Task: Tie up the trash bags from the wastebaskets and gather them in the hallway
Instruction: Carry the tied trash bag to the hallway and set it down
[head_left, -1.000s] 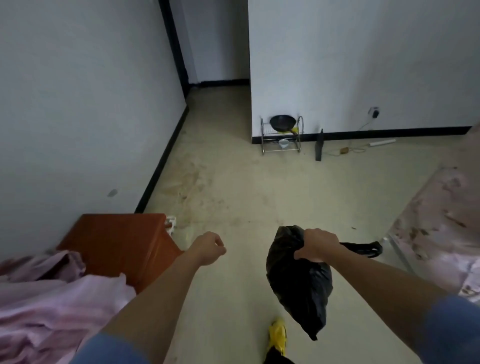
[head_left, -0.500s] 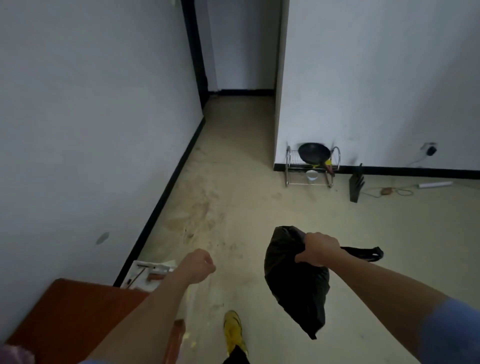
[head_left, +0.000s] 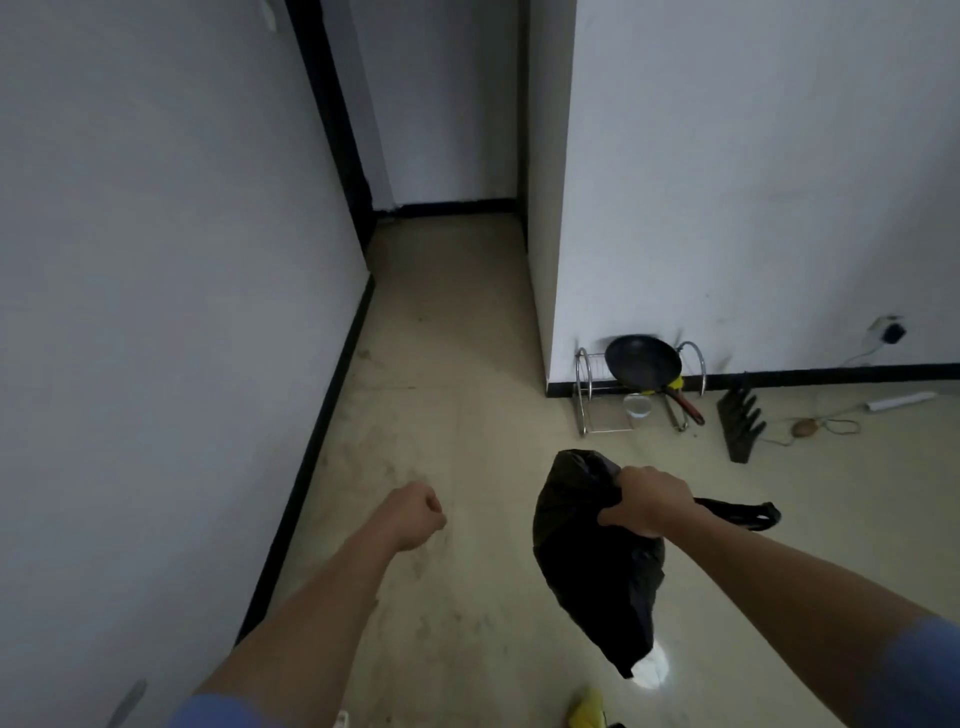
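Head view: our right hand (head_left: 647, 501) gripped the black trash bag (head_left: 597, 571) by its gathered neck, so that it hung above the floor (head_left: 441, 415). Our left hand (head_left: 415, 514) was clenched on nothing. Bare floor ran ahead into the hallway (head_left: 447, 260), between the left wall (head_left: 156, 312) and a corner with a dish rack (head_left: 587, 410).

The trash bag (head_left: 587, 571) gripped in the right hand (head_left: 649, 501) is seen to be thin black plastic, creased and crumpled, with a faint sheen along its folds. Below the hand, the floor (head_left: 457, 415) is shown as a smooth pale surface, dulled by dark scuffs and smudges. Beyond the hand, a rack (head_left: 584, 400) of bright polished metal wire is set against a wall (head_left: 753, 208) finished in matt white paint, and a dark, matt pan (head_left: 641, 364) is held in it. The sleeve (head_left: 930, 670) behind the hand is of blue cloth.
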